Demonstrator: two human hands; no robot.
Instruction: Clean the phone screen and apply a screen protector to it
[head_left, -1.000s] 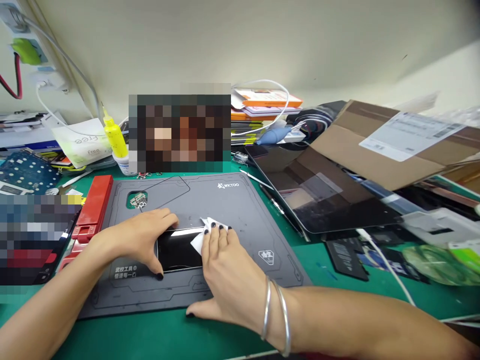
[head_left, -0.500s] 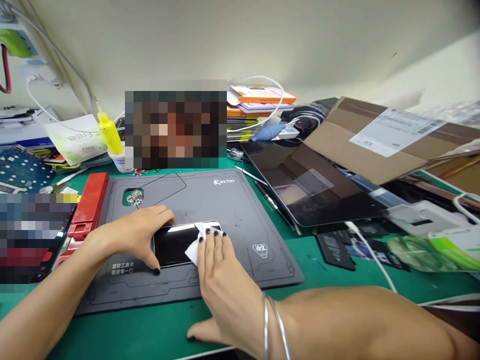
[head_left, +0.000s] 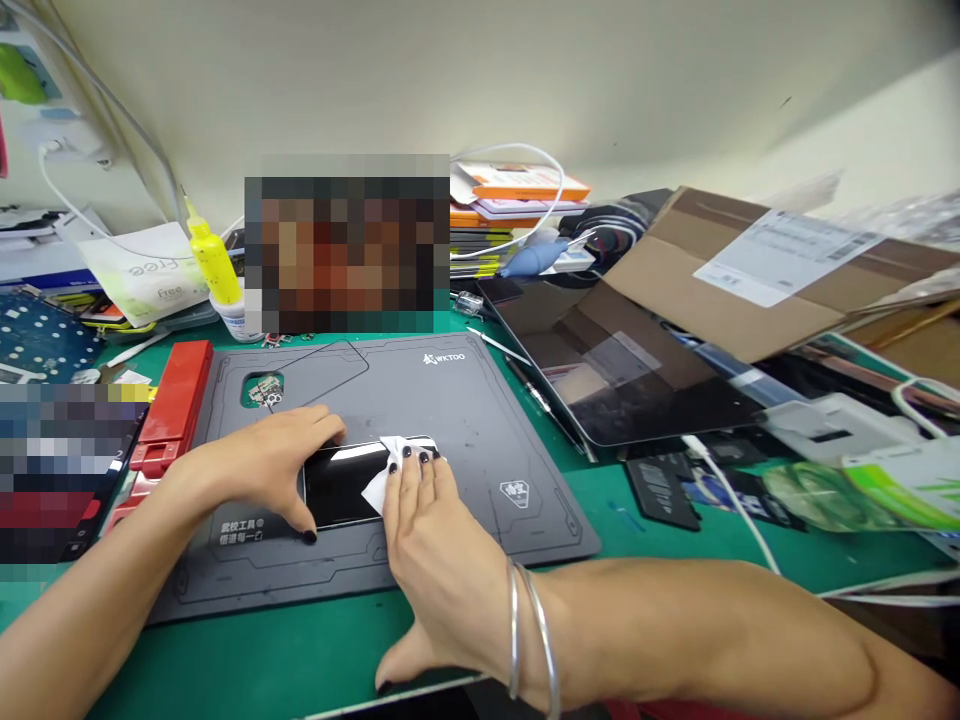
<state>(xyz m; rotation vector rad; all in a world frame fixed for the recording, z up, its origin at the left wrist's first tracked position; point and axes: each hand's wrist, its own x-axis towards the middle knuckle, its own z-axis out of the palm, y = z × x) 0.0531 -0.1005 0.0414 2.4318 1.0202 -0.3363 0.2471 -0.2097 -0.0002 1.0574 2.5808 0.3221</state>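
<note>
A black-screened smartphone [head_left: 341,485] lies flat, screen up, on the grey work mat [head_left: 457,400]. My left hand [head_left: 277,470] grips its left end, thumb on the near edge and fingers at the far edge. Over the phone's right part, my right hand [head_left: 424,520] presses a crumpled white wipe [head_left: 379,487] against the screen. The fingers of that hand lie together on the wipe, while its thumb sticks out toward me over the green mat. The palm hides the phone's right end.
Left of the mat stands a red clamp-like tool [head_left: 176,400]. Behind it are a yellow needle bottle [head_left: 214,262] and a white tub [head_left: 238,318]. A large dark screen panel [head_left: 622,370], tweezers [head_left: 544,405] and a cardboard box [head_left: 667,260] crowd the right.
My right hand and the wipe have shifted slightly left across the screen. The left hand keeps its hold, and the whole view has moved a little.
</note>
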